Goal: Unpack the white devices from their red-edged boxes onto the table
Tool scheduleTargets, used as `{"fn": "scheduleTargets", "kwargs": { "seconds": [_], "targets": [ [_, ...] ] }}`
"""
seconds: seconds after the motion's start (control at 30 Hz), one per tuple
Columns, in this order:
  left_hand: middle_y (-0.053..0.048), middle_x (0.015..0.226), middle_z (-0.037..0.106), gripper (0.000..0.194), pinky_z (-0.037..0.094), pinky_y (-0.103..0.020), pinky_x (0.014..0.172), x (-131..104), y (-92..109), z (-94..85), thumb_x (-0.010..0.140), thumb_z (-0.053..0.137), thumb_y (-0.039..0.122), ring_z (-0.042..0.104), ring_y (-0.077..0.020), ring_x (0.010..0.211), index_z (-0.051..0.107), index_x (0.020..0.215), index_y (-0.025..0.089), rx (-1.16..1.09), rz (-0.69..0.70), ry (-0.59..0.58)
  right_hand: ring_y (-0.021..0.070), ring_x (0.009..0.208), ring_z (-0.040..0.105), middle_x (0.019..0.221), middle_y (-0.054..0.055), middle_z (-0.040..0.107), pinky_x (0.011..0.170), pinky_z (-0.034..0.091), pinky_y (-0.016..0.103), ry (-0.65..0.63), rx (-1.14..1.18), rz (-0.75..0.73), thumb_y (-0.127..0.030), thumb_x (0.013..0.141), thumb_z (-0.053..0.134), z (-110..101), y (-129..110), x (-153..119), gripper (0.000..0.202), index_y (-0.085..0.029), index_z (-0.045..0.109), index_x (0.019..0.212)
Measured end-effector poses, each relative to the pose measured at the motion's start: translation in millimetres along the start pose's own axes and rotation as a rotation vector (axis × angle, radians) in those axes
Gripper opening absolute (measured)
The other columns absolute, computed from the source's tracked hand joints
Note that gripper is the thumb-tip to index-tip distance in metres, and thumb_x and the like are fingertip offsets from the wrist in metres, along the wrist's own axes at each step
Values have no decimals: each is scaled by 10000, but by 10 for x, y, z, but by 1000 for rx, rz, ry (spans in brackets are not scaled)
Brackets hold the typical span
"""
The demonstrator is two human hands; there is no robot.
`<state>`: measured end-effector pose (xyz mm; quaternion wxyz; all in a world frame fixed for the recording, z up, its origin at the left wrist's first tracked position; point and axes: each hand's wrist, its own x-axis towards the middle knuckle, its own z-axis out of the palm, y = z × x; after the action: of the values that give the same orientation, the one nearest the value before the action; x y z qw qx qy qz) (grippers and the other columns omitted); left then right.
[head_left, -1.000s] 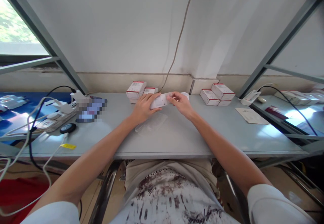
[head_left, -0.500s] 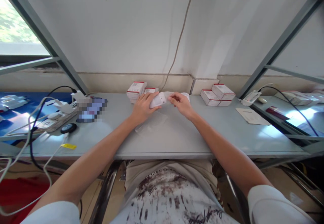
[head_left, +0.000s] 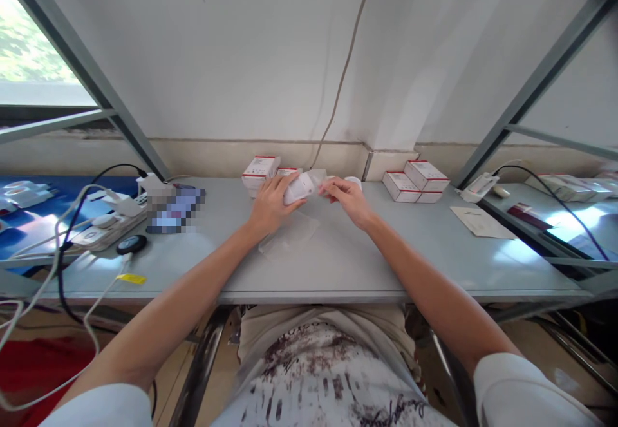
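Observation:
My left hand [head_left: 271,200] is wrapped round a rounded white plastic device [head_left: 298,189] with a small dark spot on its face. A clear plastic bag [head_left: 317,178] covers or sticks out from the device's right end. The bent fingers of my right hand [head_left: 346,196] pinch at the bag's edge. Exactly what lies between those fingertips is hard to see. Partly hidden behind my right hand is a round white object [head_left: 355,181]. Below my left hand, another clear plastic bag [head_left: 290,237] lies flat on the grey table [head_left: 318,279].
White-and-red boxes [head_left: 259,172] stand behind my left hand, and more small boxes [head_left: 419,181] sit at the back right. A sheet of paper [head_left: 483,221] lies farther right. On the left are a phone [head_left: 177,209], a power strip [head_left: 109,228], a black puck [head_left: 131,244] and loose cables.
My left hand has tilted the white device slightly and shifted it a little left. My right fingers have turned and dropped slightly, and the bag at the device's end now stands up more.

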<state>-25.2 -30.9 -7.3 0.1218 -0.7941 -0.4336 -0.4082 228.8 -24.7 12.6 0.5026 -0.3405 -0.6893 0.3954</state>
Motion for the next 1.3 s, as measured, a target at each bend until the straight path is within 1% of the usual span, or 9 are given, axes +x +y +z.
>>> {"fn": "scheduleTargets", "kwargs": {
  "seconds": [0.13, 0.23, 0.37, 0.5, 0.77, 0.9, 1.1, 1.23, 1.3],
  "targets": [
    [-147, 1386, 709, 649, 515, -488, 1143, 3, 23, -12, 1039, 684, 631, 678, -333, 1285, 588, 1561, 259, -49, 50, -16, 169, 819, 654, 1231, 68, 779, 740, 565, 330, 53, 97, 110, -537, 903, 690, 4, 64, 26, 361, -270, 853, 1082],
    [-148, 1449, 693, 664, 496, -504, 1183, 4, 37, -11, 1032, 694, 634, 660, -338, 1338, 575, 1576, 271, -67, 91, -26, 154, 792, 662, 1284, 54, 776, 730, 567, 329, 87, 116, 109, -474, 885, 685, 1, 122, 46, 434, -289, 839, 1246],
    [-157, 1457, 693, 672, 494, -520, 1188, 2, 35, -2, 1028, 694, 645, 663, -346, 1341, 582, 1570, 266, -69, 106, -25, 140, 704, 607, 1060, 47, 793, 673, 539, 322, 123, 73, 104, -518, 903, 669, -10, 157, 59, 557, -271, 794, 1386],
    [-156, 1445, 698, 673, 502, -522, 1174, -1, 28, 2, 1029, 702, 630, 669, -344, 1329, 572, 1584, 270, -67, 99, -23, 132, 632, 539, 826, 20, 728, 617, 491, 309, 153, 22, 90, -510, 871, 686, -26, 158, 70, 510, -226, 828, 1270],
    [-153, 1452, 700, 664, 498, -523, 1184, 5, 70, -49, 1033, 695, 632, 669, -345, 1339, 572, 1584, 283, -77, 112, -12, 110, 608, 482, 823, -2, 701, 576, 407, 282, 112, -19, -9, -419, 797, 745, -8, 99, 61, 227, -240, 715, 933],
    [-145, 1427, 710, 651, 491, -513, 1194, 11, 73, -71, 1031, 693, 640, 670, -340, 1336, 587, 1562, 280, -75, 100, 34, 129, 649, 520, 926, 31, 766, 626, 461, 311, 93, -23, -44, -447, 826, 762, -15, 92, 44, 250, -243, 822, 958],
    [-143, 1369, 720, 650, 501, -516, 1168, 18, 53, -49, 1020, 698, 654, 680, -348, 1293, 600, 1547, 286, -58, 43, 57, 163, 751, 621, 1070, 40, 823, 667, 512, 322, 75, -27, -32, -504, 853, 784, 0, 126, 36, 469, -314, 856, 1275],
    [-144, 1362, 719, 650, 512, -495, 1141, 21, 56, -54, 1024, 694, 654, 682, -341, 1270, 596, 1543, 276, -62, 50, 78, 149, 792, 654, 1467, 62, 736, 699, 545, 339, 50, -17, -68, -505, 887, 755, 17, 116, 28, 370, -345, 883, 1196],
    [-149, 1354, 720, 650, 515, -491, 1130, 22, 56, -59, 1029, 687, 652, 683, -343, 1266, 592, 1547, 270, -58, 44, 72, 156, 824, 661, 1500, 64, 716, 714, 552, 343, 35, -8, -76, -500, 892, 754, 12, 106, 24, 328, -333, 897, 1135]
  ]
}}
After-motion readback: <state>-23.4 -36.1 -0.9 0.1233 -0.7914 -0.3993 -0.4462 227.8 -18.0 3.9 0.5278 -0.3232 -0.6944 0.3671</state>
